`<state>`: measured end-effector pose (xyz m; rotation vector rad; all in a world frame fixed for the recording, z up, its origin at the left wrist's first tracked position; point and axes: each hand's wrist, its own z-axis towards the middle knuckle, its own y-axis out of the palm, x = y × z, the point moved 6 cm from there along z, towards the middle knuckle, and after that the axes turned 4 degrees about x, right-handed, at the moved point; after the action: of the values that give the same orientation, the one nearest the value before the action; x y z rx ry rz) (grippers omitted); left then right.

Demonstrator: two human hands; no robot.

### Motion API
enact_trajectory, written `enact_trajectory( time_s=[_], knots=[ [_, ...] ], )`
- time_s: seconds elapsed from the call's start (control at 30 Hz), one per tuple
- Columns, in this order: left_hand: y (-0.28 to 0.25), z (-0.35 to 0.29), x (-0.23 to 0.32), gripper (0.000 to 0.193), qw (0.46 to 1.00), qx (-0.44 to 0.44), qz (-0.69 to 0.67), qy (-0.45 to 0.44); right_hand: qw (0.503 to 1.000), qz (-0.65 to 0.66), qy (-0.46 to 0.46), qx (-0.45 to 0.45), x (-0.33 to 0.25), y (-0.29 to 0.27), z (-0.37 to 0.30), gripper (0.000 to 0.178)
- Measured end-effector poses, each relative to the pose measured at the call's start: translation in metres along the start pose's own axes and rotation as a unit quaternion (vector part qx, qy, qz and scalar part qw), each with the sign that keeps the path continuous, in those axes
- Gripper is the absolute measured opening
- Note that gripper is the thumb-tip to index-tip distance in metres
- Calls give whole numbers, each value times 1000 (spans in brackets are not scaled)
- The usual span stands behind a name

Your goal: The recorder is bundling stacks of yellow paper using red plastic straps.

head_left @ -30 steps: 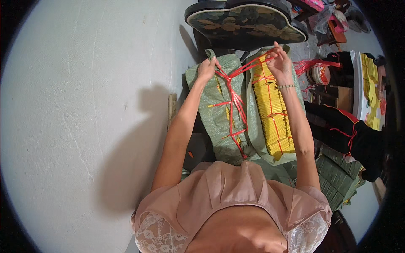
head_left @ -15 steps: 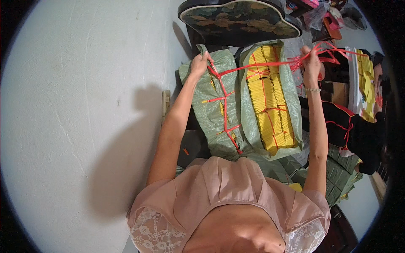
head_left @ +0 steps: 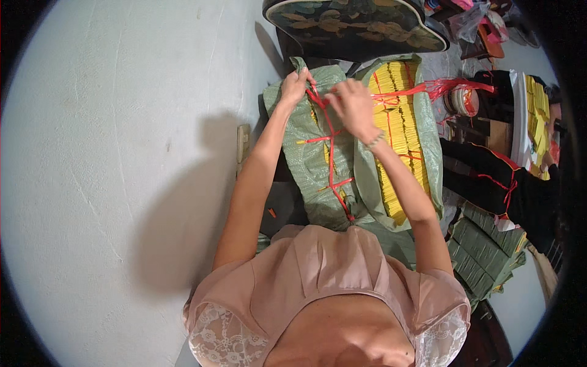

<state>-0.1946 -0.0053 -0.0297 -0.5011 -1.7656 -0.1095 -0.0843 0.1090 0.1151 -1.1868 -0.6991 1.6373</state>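
Two bare hands at work: left hand (head_left: 295, 89) pinching the top edge of a laced green sack (head_left: 309, 162), red cord (head_left: 331, 160) knotted down its middle; right hand (head_left: 353, 107), blurred, fingers bent over that cord, grip impossible to tell; then an open sack (head_left: 435, 147) of yellow bundles (head_left: 417, 129), red strands (head_left: 463, 85) stretching past.

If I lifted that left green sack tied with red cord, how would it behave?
The left green sack may feel heavy, as yellow contents show through gaps. Its wrinkled fabric looks pliable, but the red cord probably keeps it compact.
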Motion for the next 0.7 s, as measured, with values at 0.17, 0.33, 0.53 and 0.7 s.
enact_trajectory(
  time_s=[0.17,0.33,0.53,0.7],
  knots=[
    [-2,-3,2,43,999,13,40,-18,998,-52,-7,-33,-12,73,0,25],
    [-6,-5,2,44,999,30,-3,13,998,-61,-12,-21,-11,89,-8,20],
    [4,-15,20,40,994,4,96,49,1000,-6,-5,1,3,81,-20,11],
    [0,-12,15,40,996,10,86,29,999,33,-15,-21,2,79,-23,11]
  ],
)
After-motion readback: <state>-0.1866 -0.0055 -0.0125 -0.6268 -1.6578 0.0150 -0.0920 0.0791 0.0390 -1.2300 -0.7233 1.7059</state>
